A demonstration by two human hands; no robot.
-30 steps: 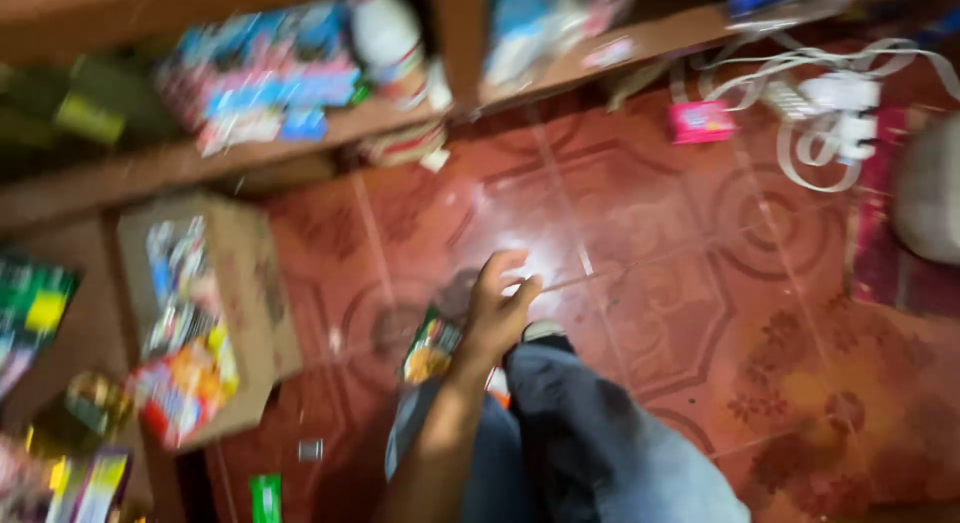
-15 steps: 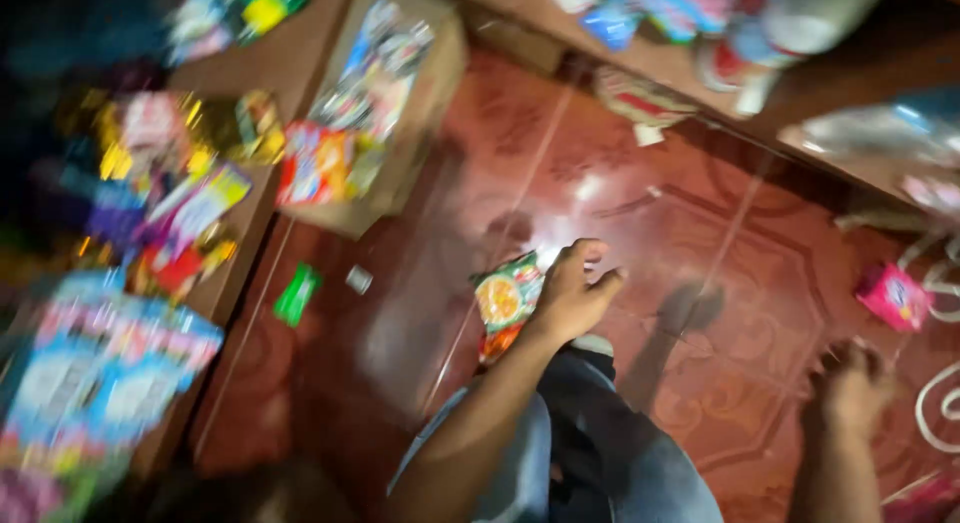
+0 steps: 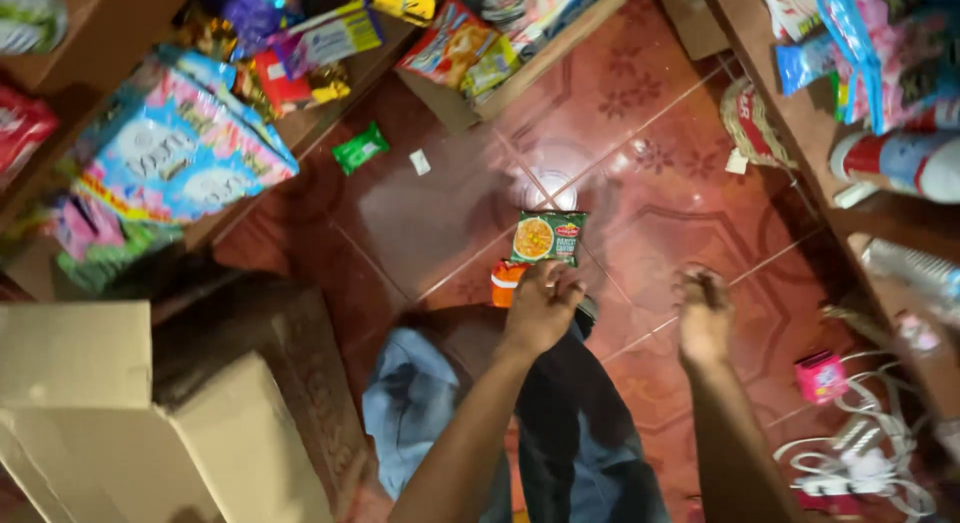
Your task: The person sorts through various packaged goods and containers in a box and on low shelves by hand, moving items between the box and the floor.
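Holding a green noodle packet [image 3: 548, 237] by its near edge with the left hand [image 3: 541, 305], fingers curled over the lower border. Also pressed under the same hand, an orange packet [image 3: 506, 281], only partly visible at the left of the knuckles. Sticking out beyond the fingertips, away from the body, above the red tiled floor [image 3: 440, 203]; printed face turned up to the camera, long axis running roughly left to right, slightly tilted. Hanging free to the right, well apart from the green packet, the right hand [image 3: 703, 313], fingers loosely bent downward and holding nothing, as far as can be seen. Below both arms, blue trousers [image 3: 420, 403]. Farther left, an open cardboard box [image 3: 170, 413] at the near corner and a wooden shelf [image 3: 330, 103] full of colourful snack bags. Ahead, a second carton [image 3: 470, 93] with packets inside. On the floor near the shelf, a small green sachet [image 3: 360, 148]. At the right, another shelf [image 3: 790, 93] with bags and bottles, a pink small box [image 3: 821, 375] and white cables [image 3: 860, 463].
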